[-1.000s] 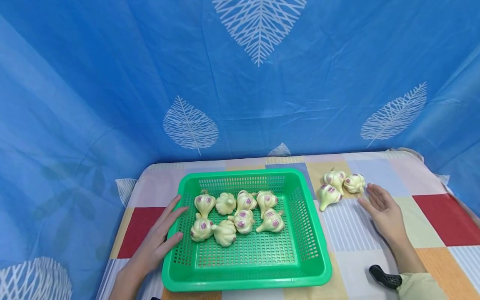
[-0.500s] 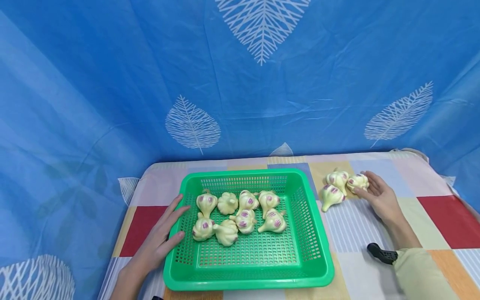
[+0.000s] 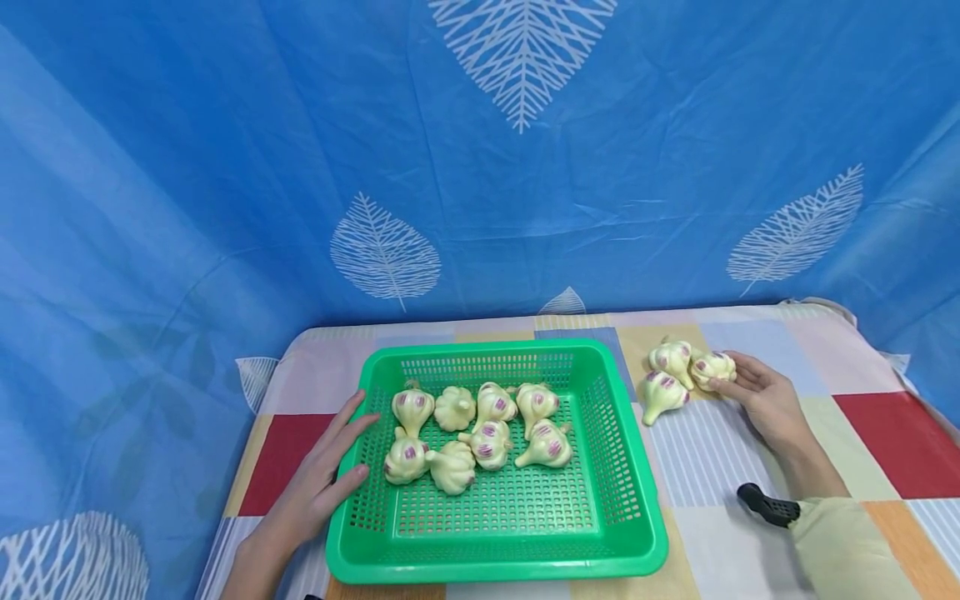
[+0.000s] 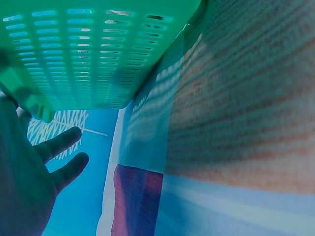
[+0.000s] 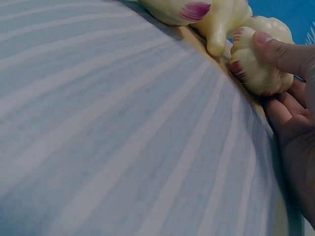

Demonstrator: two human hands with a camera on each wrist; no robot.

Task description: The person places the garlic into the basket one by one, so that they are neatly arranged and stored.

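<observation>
My right hand (image 3: 767,404) holds a cream garlic bulb (image 3: 712,369) with purple streaks at the right of the table. In the right wrist view the thumb (image 5: 278,51) lies across this bulb while the other fingers curl at its far underside. Beside it sit two more bulbs, a rear garlic bulb (image 3: 670,358) and a front garlic bulb (image 3: 664,395) whose stem points toward me. My left hand (image 3: 311,479), fingers spread and fairly straight, rests at the left rim of a green plastic basket (image 3: 495,568). Several garlic bulbs (image 3: 453,467) lie inside, mostly toward its back and left.
A patchwork tablecloth (image 3: 720,533) covers the table. Behind and to the left hangs a blue curtain (image 3: 525,225) with white leaf prints. A black strap piece (image 3: 767,505) sticks out from the right sleeve (image 3: 847,546).
The right hand has moved forward and left onto the nearest garlic bulb and taken hold of it. The left hand and the basket stay put.
</observation>
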